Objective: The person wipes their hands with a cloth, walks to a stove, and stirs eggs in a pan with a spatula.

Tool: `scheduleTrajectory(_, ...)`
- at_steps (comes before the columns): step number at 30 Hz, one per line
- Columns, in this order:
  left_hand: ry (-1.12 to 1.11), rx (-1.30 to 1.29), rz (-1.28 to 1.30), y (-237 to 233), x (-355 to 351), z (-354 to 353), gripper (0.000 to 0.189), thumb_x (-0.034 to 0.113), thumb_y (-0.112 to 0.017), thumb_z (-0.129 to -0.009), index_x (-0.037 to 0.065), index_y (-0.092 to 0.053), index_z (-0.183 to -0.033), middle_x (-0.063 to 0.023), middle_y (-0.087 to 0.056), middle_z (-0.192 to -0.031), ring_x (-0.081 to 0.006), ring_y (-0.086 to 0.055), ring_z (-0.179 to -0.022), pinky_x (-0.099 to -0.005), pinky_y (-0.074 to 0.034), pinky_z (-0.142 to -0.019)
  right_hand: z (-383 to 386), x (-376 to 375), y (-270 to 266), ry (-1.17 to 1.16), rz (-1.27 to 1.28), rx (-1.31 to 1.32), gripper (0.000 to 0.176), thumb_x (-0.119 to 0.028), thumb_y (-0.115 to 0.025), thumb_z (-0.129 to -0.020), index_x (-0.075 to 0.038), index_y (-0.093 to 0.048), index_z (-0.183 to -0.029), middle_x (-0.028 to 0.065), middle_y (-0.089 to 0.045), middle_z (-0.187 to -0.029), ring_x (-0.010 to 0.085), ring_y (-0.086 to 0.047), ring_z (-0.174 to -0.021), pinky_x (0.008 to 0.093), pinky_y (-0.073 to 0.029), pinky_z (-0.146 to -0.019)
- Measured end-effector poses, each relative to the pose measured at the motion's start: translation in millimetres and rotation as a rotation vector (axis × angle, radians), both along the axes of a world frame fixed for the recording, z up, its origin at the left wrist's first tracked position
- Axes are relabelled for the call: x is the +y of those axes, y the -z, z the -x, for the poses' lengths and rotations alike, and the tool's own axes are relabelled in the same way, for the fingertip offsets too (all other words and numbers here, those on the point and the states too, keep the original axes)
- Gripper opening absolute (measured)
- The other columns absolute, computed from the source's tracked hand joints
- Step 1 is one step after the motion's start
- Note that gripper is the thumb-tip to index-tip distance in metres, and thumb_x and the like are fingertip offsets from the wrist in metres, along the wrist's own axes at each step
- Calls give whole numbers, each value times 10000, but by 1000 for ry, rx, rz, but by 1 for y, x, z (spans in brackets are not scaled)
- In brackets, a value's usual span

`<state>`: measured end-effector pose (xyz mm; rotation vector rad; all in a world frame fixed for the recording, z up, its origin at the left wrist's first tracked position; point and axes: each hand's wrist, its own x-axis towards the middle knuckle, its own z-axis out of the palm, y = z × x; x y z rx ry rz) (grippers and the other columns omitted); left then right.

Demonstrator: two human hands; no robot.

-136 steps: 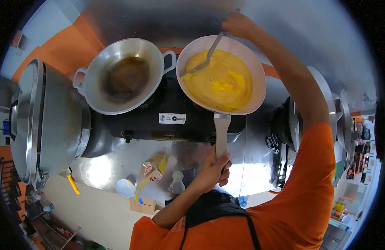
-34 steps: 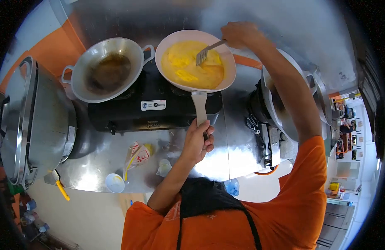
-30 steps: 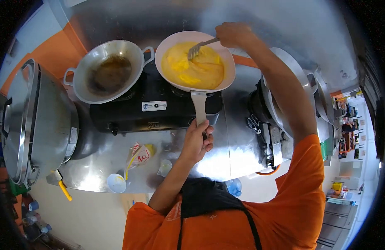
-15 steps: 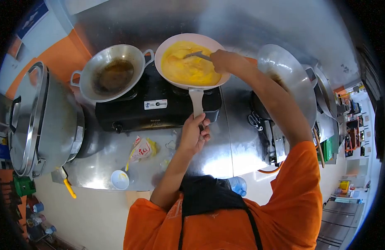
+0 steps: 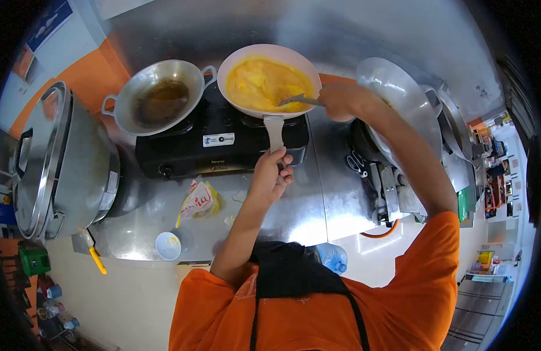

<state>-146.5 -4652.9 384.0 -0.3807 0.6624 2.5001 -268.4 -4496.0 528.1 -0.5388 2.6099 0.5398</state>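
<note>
Head view: one pink frying pan, on the right end of a black stove, yellow mixture spread inside; its pale handle pointed toward the stove's near edge, the left hand wrapping its fingers around it. One metal spatula, its blade in the mixture near the pan's right near rim; the right hand had its fingers curled tightly around the shaft. One grey wok, on the stove's left end. One printed packet and one white bowl, toward the counter's near edge, bowl closest
</note>
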Motion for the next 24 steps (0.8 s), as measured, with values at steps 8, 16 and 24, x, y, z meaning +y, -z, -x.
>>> scheduleTrajectory(8,12,-7,-16,5,-1,2,133,192,-508,-872,154,-435,-976,15,-449,-700,-76,-368,-490,-252,-324,-463,-17,-29,-2,36,58,34,237,-65,-537,-715,-14,-648,-919,177,-644,-910,300,-627,-883,396,-510,-719)
scheduleTrajectory(16,14,-33,20,4,0,1,197,210,-541,-861,177,-468,-1041,27,-452,-692,-78,-357,-501,-253,-312,-473,15,-64,1,-46,17,30,245,-83,-553,-714,1,-642,-926,186,-642,-912,304,-626,-881,400,-507,-735)
scheduleTrajectory(24,33,-28,10,3,-1,0,176,226,-531,-870,197,-464,-1030,40,-445,-680,-78,-364,-500,-259,-319,-479,54,-86,8,-58,99,88,243,-96,-535,-702,25,-637,-888,207,-636,-888,309,-628,-834,390,-495,-724)
